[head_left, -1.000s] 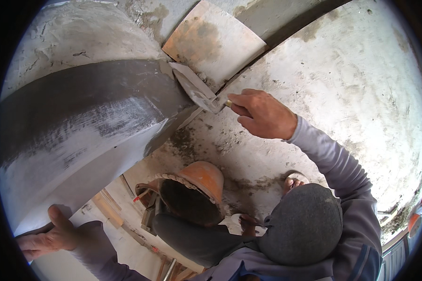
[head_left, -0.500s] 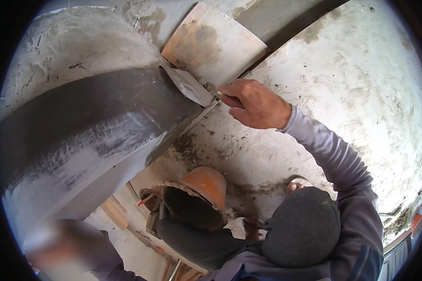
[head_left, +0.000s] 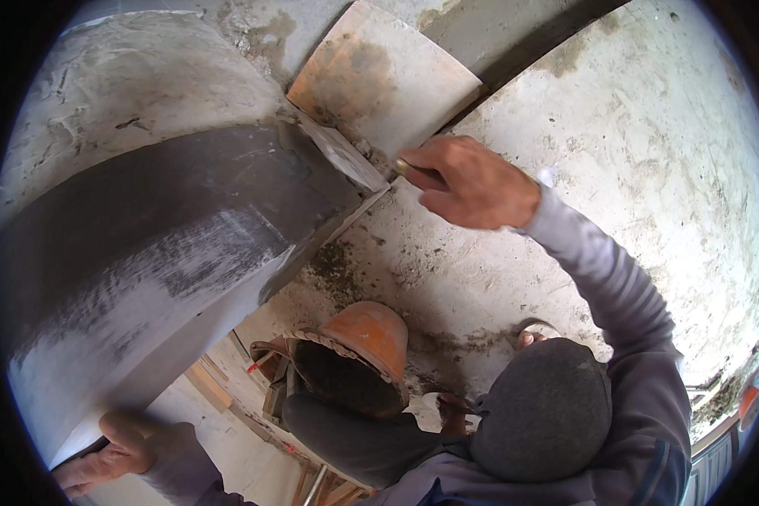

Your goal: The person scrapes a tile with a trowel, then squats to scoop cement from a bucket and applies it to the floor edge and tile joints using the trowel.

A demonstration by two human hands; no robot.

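My right hand (head_left: 476,185) is closed around the short handle of a trowel (head_left: 402,167), at the end of a grey plastered surface (head_left: 160,190). The trowel's blade seems to lean along that end, but its outline is hard to separate from the pale edge beside it. Dark, smooth plaster covers the upper band of the surface, and a paler, streaked area lies below. At the lower left, my left hand (head_left: 118,451) is beside the surface's lower edge with its fingers curled. Something dark shows by the fingers; what they grip cannot be made out.
A stained, pale board (head_left: 388,76) leans beyond the plastered end. Below my right arm, an orange bucket (head_left: 367,333) lies tipped, its dark mouth facing me. My bent knee (head_left: 544,409) is right of it. Wooden pieces (head_left: 207,384) lie at the lower left.
My right hand has shifted slightly right, and the trowel has turned with it. The left hand, smeared before, now shows clearly at the surface's lower edge.
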